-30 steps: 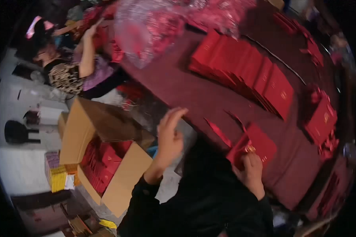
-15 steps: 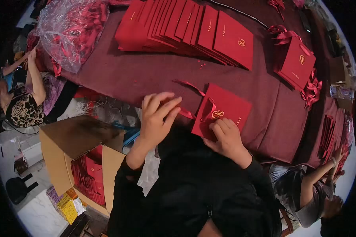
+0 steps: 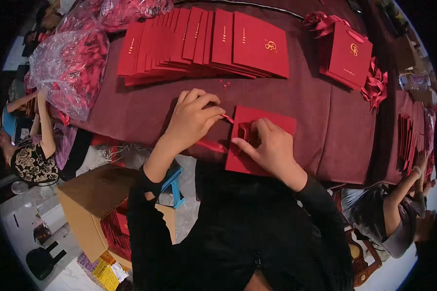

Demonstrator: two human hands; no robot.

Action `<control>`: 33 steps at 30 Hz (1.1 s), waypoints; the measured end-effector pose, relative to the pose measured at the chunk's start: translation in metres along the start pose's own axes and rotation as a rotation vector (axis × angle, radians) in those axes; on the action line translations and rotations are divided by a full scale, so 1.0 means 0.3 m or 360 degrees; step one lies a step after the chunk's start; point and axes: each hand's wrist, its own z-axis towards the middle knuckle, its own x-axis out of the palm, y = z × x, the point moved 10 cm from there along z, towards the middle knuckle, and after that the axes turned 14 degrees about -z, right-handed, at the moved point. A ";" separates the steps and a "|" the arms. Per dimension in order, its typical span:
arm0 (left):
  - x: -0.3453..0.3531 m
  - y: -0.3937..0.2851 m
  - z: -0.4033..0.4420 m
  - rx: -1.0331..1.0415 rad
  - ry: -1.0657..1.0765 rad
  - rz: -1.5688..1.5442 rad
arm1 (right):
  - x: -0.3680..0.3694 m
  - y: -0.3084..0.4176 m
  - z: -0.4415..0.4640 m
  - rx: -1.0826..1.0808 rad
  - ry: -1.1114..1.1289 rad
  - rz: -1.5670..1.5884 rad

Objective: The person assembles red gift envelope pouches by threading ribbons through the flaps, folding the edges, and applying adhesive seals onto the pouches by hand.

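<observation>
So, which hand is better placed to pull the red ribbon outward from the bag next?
Probably the left hand: its fingers seem to pinch the red ribbon beside the red gift bag. The right hand lies over the bag's front.

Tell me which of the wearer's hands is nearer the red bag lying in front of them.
Right. The right hand is over the red bag; the left hand is off its left edge, fingertips at a ribbon.

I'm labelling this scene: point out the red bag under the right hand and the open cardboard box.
Red bag (image 3: 243,160): head view, lower-left of its face.
Cardboard box (image 3: 82,223): head view, left flap.
</observation>
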 end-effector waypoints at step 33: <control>-0.068 0.147 -0.040 -0.0045 -0.0194 -0.0290 | -0.059 0.137 -0.032 -0.0228 0.0023 -0.0392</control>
